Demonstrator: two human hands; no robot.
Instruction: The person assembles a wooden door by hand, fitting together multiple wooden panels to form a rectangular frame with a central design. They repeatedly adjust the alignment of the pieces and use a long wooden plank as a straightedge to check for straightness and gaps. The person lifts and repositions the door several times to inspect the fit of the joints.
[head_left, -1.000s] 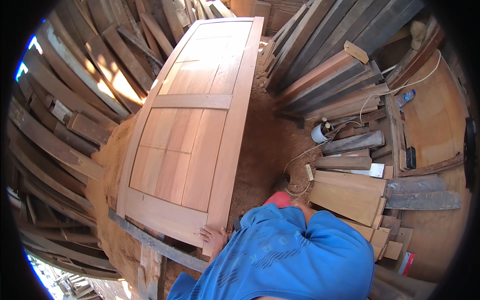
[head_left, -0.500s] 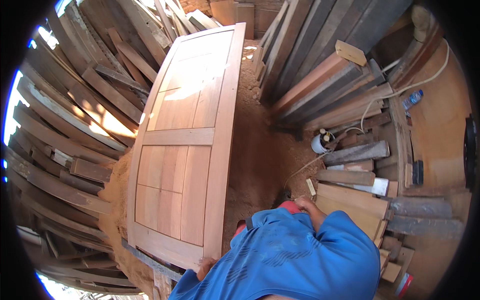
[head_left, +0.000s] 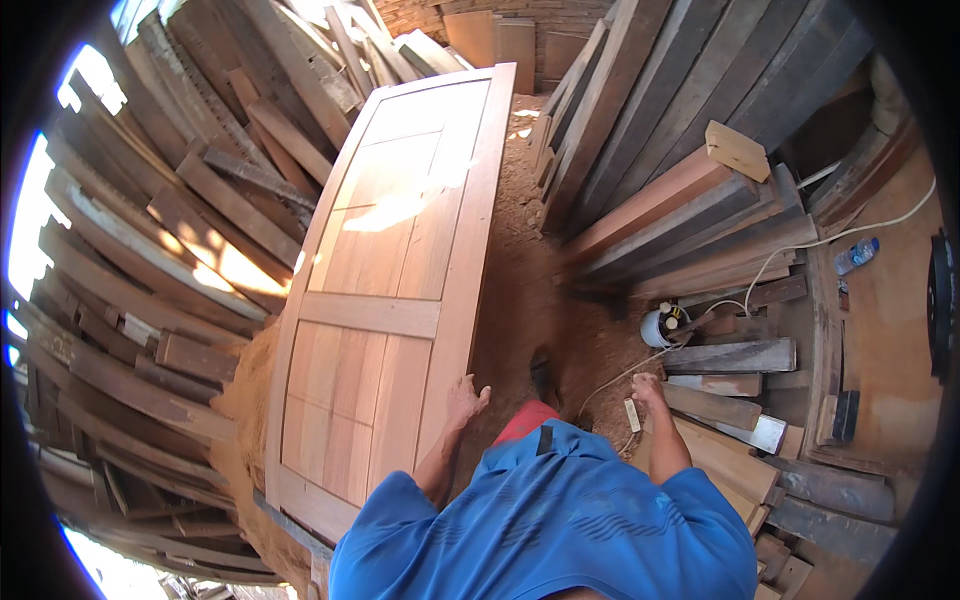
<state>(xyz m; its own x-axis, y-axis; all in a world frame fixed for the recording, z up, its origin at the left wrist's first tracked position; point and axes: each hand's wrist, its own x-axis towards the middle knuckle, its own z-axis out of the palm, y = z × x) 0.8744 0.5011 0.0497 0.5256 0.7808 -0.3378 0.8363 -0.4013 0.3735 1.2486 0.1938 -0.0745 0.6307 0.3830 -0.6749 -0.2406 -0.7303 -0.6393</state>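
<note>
A wooden panel door (head_left: 388,316) of pale reddish wood lies flat at my left, its long side running away from me. My left hand (head_left: 466,399) is over the door's right edge near its closer end, thumb apart from the fingers, holding nothing. Whether it touches the edge I cannot tell. To the right, my right hand (head_left: 648,389) hangs in front of me with its fingers curled closed. What it holds, if anything, is hidden. Just below that hand lies a small pale block-like piece (head_left: 632,415) by a thin cord.
Stacked boards (head_left: 150,370) fill the left side, with a sawdust heap (head_left: 245,400) beside the door. Upright planks (head_left: 640,110) lean at the far right. A white bucket (head_left: 657,328), a cable (head_left: 780,255) and offcuts (head_left: 730,355) lie right. A dark shoe (head_left: 541,375) shows ahead.
My left hand has moved from the door's near corner forward along its right edge. My right hand has swung forward and outward from my hip. The view has shifted slightly.
</note>
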